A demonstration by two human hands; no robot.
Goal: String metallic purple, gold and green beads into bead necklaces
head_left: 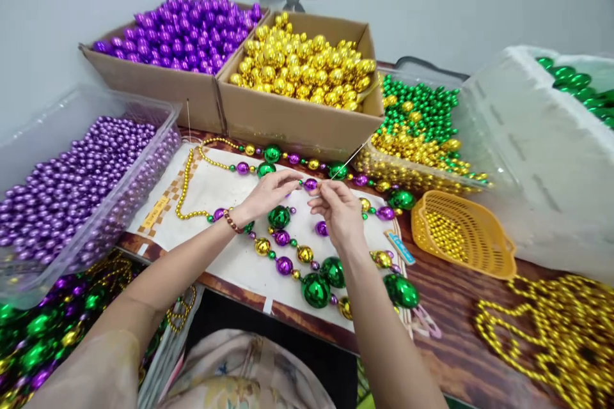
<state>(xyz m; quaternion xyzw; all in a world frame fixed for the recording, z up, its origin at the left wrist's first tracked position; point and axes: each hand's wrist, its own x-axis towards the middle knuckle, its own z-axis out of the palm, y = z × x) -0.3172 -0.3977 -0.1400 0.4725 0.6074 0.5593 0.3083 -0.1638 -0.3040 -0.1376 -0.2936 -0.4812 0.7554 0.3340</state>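
Head view: your right hand (pixel 341 212) is nearly closed, thumb and fingertips pinching a thin wire (pixel 349 161) that slants up and away toward the box of gold beads (pixel 300 105). A purple bead (pixel 311 184) sits between your two hands, over the white sheet (pixel 228 195), with a small green bead (pixel 300 183) just beside it. Your left hand (pixel 269 193) is narrow, fingers extended together by the green bead; whether they grip it, I cannot tell. Risk 1: the small pieces could slide or drop if the pinch loosens or the wire dips, since smooth round beads offer little hold. Risk 2: the wire's far end appears close to the box's lower corner; a careless swing could catch the cardboard and bend the wire or jerk it from your fingers. Risk 3: the bracelet (pixel 233 222) on your left wrist is near the laid strand, and could snag it if the wrist drags low. Risk 4: your right forearm crosses above the front beads; lowering it may shove the large green bead (pixel 315 290) toward the table edge (pixel 240 289), its weight pulling neighbours along. Risk 5: several strands lie close together, so tugging one could tangle another.
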